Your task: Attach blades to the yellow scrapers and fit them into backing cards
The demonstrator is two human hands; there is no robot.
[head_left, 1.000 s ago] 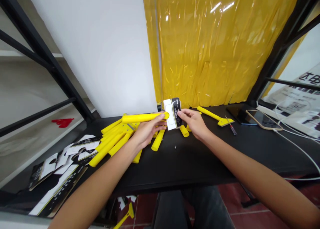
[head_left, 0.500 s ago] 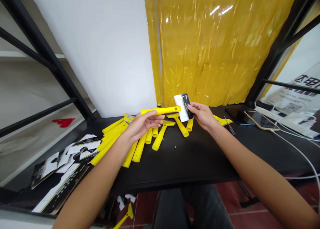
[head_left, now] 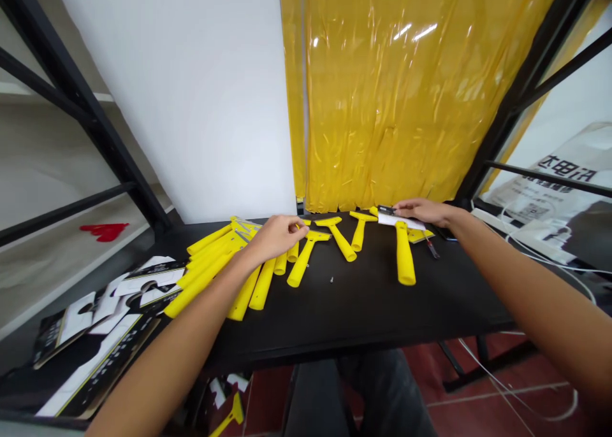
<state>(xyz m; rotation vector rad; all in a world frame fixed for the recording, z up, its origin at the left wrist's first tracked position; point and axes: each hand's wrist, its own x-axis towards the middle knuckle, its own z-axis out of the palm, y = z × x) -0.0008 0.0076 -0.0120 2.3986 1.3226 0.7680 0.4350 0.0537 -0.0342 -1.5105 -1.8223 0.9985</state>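
Note:
At the right, a yellow scraper has a black-and-white card sleeve on its head, its handle toward me. My right hand is closed on the sleeve's back edge, low over the table. My left hand is over the row of yellow scrapers, with its thumb and fingers curled together near a scraper head. What those fingers pinch, if anything, is hidden. Just right of it lie more loose scrapers, one closest, then another and one farther back.
Folded black-and-white cards are stacked at the left. A small screw lies on the black table. A screwdriver rests at the right, near white cables. Black frame posts flank the table.
My right hand has carried the card and scraper to the right and down to the table. My left hand has let go of that scraper's handle and moved lower, over the other scrapers.

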